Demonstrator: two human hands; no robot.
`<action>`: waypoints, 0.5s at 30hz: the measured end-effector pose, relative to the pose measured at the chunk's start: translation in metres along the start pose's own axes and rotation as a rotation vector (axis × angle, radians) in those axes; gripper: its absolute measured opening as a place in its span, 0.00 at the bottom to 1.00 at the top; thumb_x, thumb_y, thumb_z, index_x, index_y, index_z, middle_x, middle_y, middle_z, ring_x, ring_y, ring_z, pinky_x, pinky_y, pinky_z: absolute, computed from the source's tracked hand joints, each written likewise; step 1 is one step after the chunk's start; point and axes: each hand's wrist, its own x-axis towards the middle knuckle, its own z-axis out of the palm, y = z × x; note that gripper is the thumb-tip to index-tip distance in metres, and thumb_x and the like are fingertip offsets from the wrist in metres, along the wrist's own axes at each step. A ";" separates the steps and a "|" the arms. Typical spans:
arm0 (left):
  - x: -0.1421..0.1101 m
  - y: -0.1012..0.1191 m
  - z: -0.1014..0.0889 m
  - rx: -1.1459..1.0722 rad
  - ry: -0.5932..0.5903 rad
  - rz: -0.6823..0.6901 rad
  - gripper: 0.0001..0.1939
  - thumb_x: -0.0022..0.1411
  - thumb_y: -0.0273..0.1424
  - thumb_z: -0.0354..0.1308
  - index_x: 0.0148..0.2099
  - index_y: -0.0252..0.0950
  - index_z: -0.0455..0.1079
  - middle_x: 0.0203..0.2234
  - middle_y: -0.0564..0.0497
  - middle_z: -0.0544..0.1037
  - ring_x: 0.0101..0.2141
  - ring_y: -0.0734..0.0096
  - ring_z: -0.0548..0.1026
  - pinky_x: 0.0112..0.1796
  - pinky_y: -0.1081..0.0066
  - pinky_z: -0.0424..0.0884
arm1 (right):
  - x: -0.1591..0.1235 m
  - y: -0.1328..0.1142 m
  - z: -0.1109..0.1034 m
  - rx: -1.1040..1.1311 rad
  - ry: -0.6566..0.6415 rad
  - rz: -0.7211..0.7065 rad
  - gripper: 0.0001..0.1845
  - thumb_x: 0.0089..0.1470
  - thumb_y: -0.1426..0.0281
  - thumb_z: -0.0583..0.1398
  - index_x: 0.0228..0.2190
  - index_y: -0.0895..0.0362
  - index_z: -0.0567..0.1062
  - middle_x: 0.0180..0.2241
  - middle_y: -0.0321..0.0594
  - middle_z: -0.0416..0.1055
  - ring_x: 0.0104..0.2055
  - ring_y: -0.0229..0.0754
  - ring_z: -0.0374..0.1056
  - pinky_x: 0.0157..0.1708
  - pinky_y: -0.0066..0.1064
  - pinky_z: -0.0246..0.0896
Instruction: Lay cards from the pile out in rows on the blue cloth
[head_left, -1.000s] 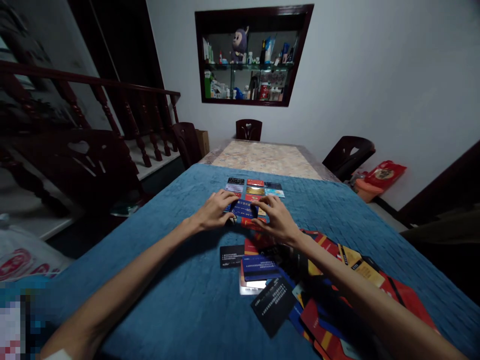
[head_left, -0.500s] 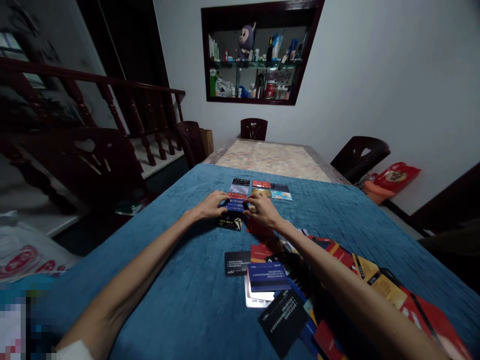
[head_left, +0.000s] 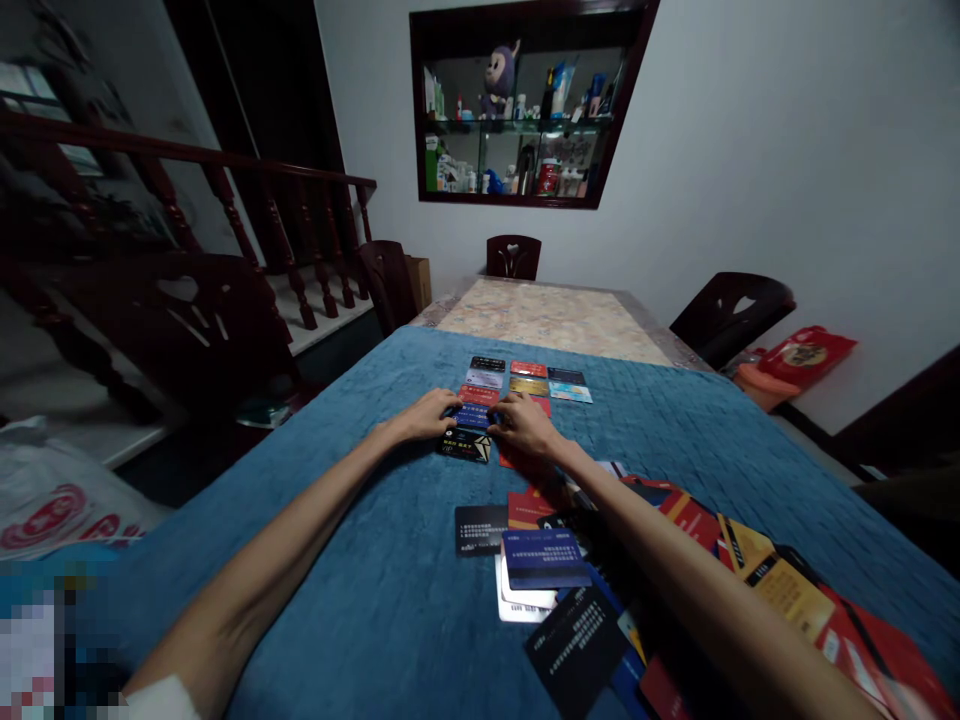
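A blue card (head_left: pixel 473 416) lies flat in the left column of cards, between my two hands. My left hand (head_left: pixel 429 414) has its bent fingertips at the card's left edge. Opposite it, the fingers of my right hand (head_left: pixel 525 424) curl onto the right edge. Just below is a black VIP card (head_left: pixel 463 446) with a pale gold design. Above the blue card come a red card (head_left: pixel 477 394), a silver-grey card (head_left: pixel 484 379) and a black card (head_left: pixel 488 364). Red cards under and beside my right hand are partly hidden.
A gold card (head_left: pixel 529 386) and a light-blue card (head_left: pixel 571 392) belong to the neighbouring columns. Nearer me, a loose heap holds a dark-blue card (head_left: pixel 546 558), a black card (head_left: pixel 576 645) and several others, partly under my right forearm. The blue cloth (head_left: pixel 360 590) covers the table's near part.
The view has shifted slightly, so everything sits a little further right. Both hands stay at the blue card, and the black VIP card below shows slightly more.
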 end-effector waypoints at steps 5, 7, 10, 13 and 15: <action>0.000 -0.004 0.003 -0.013 0.021 -0.002 0.17 0.57 0.25 0.57 0.50 0.34 0.73 0.49 0.43 0.75 0.49 0.59 0.72 0.54 0.63 0.68 | 0.002 0.001 0.002 -0.013 -0.022 -0.013 0.17 0.58 0.61 0.61 0.46 0.54 0.77 0.46 0.46 0.73 0.48 0.48 0.63 0.47 0.37 0.55; 0.000 -0.005 0.005 -0.016 0.031 0.001 0.17 0.57 0.25 0.57 0.50 0.34 0.73 0.48 0.44 0.75 0.49 0.59 0.72 0.54 0.63 0.68 | 0.003 0.001 0.003 -0.021 -0.027 -0.015 0.17 0.58 0.61 0.61 0.47 0.54 0.77 0.46 0.46 0.73 0.49 0.49 0.62 0.47 0.37 0.55; 0.000 -0.006 0.006 -0.012 0.024 -0.007 0.18 0.57 0.26 0.57 0.51 0.33 0.73 0.48 0.43 0.75 0.49 0.60 0.72 0.54 0.63 0.68 | 0.002 0.001 0.003 -0.034 -0.025 -0.010 0.18 0.58 0.60 0.61 0.48 0.53 0.77 0.47 0.47 0.73 0.50 0.51 0.62 0.47 0.38 0.55; 0.000 -0.006 0.006 -0.014 0.016 -0.017 0.18 0.58 0.26 0.56 0.51 0.32 0.73 0.48 0.41 0.74 0.49 0.59 0.72 0.54 0.63 0.67 | 0.002 0.001 0.002 -0.044 -0.024 -0.006 0.19 0.57 0.59 0.61 0.47 0.52 0.77 0.48 0.46 0.72 0.49 0.52 0.62 0.46 0.39 0.56; 0.000 -0.007 0.007 -0.015 0.015 -0.018 0.17 0.58 0.26 0.56 0.51 0.32 0.73 0.49 0.42 0.74 0.50 0.58 0.72 0.54 0.63 0.67 | 0.002 0.001 0.001 -0.050 -0.030 -0.007 0.19 0.56 0.59 0.61 0.47 0.51 0.77 0.47 0.46 0.72 0.49 0.52 0.62 0.46 0.38 0.56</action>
